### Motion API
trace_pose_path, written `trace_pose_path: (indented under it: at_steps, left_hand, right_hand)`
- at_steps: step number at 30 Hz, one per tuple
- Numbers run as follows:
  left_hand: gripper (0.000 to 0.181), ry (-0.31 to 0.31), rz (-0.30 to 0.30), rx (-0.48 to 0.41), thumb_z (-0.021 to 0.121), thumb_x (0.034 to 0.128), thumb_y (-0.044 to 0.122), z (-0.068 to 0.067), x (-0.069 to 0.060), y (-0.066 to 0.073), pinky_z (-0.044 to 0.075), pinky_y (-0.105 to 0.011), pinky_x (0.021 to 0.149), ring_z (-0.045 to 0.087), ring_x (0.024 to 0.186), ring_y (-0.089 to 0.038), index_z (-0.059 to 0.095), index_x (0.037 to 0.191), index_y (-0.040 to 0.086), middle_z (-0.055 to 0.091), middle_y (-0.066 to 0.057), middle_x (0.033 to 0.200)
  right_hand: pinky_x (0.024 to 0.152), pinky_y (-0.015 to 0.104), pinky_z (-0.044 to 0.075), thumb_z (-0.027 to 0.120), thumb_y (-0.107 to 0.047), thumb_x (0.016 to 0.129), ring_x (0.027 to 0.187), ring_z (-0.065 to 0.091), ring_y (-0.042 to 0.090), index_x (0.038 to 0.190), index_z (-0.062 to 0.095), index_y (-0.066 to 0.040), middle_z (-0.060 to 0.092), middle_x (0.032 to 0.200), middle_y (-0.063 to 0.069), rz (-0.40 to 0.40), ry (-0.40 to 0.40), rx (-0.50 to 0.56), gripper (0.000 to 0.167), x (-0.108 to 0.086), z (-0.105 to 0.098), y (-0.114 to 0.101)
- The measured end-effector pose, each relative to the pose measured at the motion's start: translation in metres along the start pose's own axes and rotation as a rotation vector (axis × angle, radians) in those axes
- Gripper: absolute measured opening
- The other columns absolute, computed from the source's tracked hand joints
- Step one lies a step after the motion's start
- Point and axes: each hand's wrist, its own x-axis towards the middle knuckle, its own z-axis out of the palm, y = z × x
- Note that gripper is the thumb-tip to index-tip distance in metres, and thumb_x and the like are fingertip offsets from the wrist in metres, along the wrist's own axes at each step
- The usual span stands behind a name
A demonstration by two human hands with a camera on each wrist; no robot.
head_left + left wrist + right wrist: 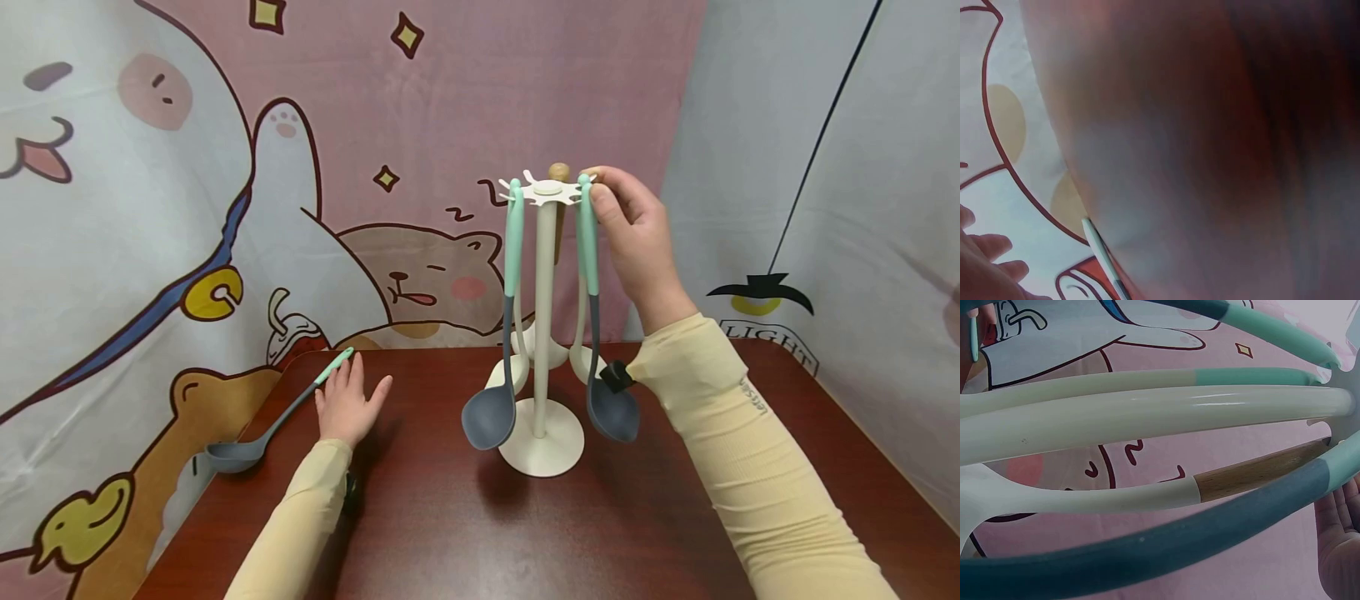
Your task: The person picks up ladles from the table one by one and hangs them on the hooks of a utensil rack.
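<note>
My right hand (637,237) pinches the top of a mint-green handle at the right side of a white utensil rack (546,317). That handle belongs to a grey ladle (613,410) hanging there. A second grey ladle (489,417) with the same mint handle hangs on the left. Over the table, my left hand (348,404) has its fingers spread and holds nothing. It is nearest to another grey ladle (238,454) lying at the table's left edge; in the left wrist view that ladle's handle (1102,259) appears apart from the fingers.
Behind the pole hang white utensils, one with a wooden handle (1260,472). The rack's round base (542,458) stands on a dark red-brown table (420,517). A cartoon-printed curtain (585,83) lies along the back and sides.
</note>
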Motion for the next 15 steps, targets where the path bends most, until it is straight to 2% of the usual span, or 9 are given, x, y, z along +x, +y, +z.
trace_pose_path:
  at_steps: [8,15]
  left_hand:
    - [0.094,0.002,-0.035,0.014,0.034,0.095,0.072,-0.004,0.002,-0.025,0.004,-0.074,0.107,0.009,0.145,-0.05,0.02,0.157,0.003,0.019,-0.029,0.158]
    - [0.097,-0.044,-0.077,0.016,0.033,0.0943,0.073,-0.014,0.0,-0.04,0.004,-0.075,0.106,0.008,0.144,-0.052,0.014,0.158,0.002,0.013,-0.032,0.158]
  right_hand:
    - [0.084,0.026,0.043,0.058,-0.019,0.099,0.096,0.055,0.016,0.118,0.067,-0.002,0.064,0.106,0.001,-0.003,0.01,0.032,0.027,0.0,0.0,0.001]
    - [0.084,0.026,0.043,0.059,-0.019,0.099,0.096,0.055,0.016,0.118,0.067,-0.001,0.065,0.106,0.0,-0.003,0.011,0.025,0.027,0.001,0.0,0.001]
